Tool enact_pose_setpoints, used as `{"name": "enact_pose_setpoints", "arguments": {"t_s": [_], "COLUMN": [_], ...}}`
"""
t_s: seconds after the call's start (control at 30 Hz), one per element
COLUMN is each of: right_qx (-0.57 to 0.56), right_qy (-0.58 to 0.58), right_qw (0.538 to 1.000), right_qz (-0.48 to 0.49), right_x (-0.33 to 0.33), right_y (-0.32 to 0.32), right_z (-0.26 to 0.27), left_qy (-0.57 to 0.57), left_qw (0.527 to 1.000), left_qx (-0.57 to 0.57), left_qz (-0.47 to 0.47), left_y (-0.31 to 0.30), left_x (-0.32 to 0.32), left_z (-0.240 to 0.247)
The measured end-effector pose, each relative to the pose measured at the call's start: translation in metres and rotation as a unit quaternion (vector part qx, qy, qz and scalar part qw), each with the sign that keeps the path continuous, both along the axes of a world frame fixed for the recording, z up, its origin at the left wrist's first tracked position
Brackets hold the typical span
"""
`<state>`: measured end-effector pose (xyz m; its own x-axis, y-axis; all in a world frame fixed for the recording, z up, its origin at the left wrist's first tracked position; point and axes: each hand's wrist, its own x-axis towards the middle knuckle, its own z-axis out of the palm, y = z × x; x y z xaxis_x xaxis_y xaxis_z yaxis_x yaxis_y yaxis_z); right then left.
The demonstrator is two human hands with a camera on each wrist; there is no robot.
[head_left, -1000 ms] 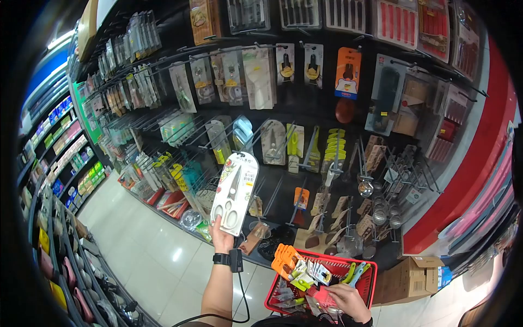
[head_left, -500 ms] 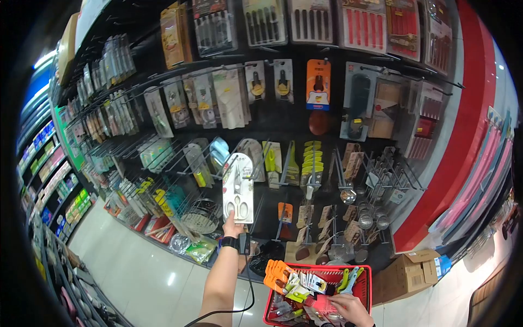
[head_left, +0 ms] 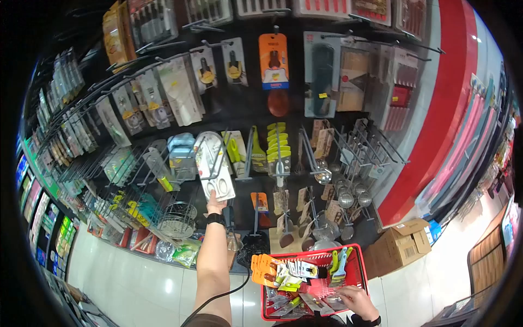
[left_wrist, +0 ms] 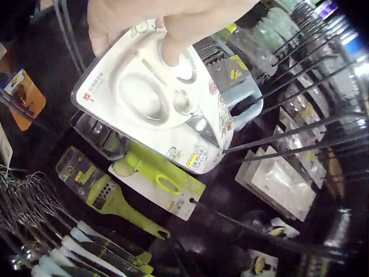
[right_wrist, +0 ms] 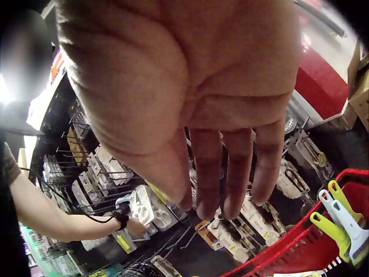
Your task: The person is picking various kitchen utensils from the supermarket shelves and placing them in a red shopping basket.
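My left hand grips the lower end of a packaged pair of scissors, its thumb on the front of the pack. The white card is upright among the hanging goods, handles at the bottom and blades up. In the left wrist view the pack's top end is right at the tip of a metal hook. My right hand is over the right side of a red basket of packaged kitchen tools. Its fingers extend loosely in the right wrist view, and nothing shows in its palm.
Rows of metal hooks jut from the black display wall, hung with green peelers, ladles and strainers. Orange-carded packs stick up from the basket's left corner. A cardboard box stands to its right on the tiled floor.
My left hand has reached forward with the scissors pack, from in front of the rack to among its hooks. The view has turned to the right. My right hand stays over the basket.
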<state>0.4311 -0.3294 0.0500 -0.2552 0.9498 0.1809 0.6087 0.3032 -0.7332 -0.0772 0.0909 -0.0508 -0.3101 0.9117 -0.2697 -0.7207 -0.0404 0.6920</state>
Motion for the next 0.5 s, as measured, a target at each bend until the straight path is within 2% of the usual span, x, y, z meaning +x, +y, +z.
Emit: {"name": "enact_pose_setpoints", "arguments": {"t_s": [0.03,0.1,0.13,0.2,0.23,0.27,0.33,0.37,0.4,0.43,0.47,0.5], "right_qx": [0.006,-0.001,-0.005,-0.021,-0.022,-0.004,-0.005,-0.023,-0.033,-0.041,-0.062,-0.084], "right_qy": [-0.001,-0.002,-0.007,-0.021,-0.017,-0.028,-0.035,-0.032,-0.017,-0.002,-0.033,-0.064], "right_qw": [1.000,1.000,1.000,0.999,0.999,1.000,0.999,0.999,0.999,0.998,0.995,0.990], "right_qz": [-0.003,-0.009,-0.015,-0.025,-0.021,-0.010,-0.012,-0.025,-0.036,-0.047,-0.070,-0.090], "right_x": [0.002,0.005,0.006,0.008,0.010,0.013,0.020,0.023,0.028,0.035,0.044,0.052], "right_y": [-0.001,-0.003,-0.004,-0.005,-0.006,-0.006,-0.008,-0.010,-0.011,-0.012,-0.013,-0.017], "right_z": [-0.003,-0.006,-0.005,0.000,0.000,-0.002,-0.009,-0.014,-0.021,-0.030,-0.044,-0.056], "left_qy": [-0.049,-0.012,0.015,-0.037,0.033,0.098,0.100,0.180,0.352,0.190,0.135,0.021], "left_qw": [0.999,0.999,0.999,0.998,0.996,0.995,0.992,0.983,0.911,0.945,0.964,0.984], "left_qx": [-0.012,0.006,0.016,0.015,0.034,-0.013,-0.014,-0.007,0.193,0.108,-0.033,-0.055], "left_qz": [0.011,-0.053,-0.047,-0.042,-0.069,-0.031,-0.080,-0.032,-0.095,-0.244,-0.229,-0.170], "left_y": [0.007,0.014,0.013,0.021,0.016,0.007,0.021,0.021,0.056,0.054,0.027,0.019], "left_x": [0.000,-0.013,-0.013,-0.016,-0.022,-0.017,-0.041,-0.045,-0.091,-0.099,-0.076,-0.068], "left_z": [-0.004,-0.015,-0.013,-0.016,-0.013,0.001,-0.010,-0.016,-0.078,-0.063,-0.021,-0.019]}}
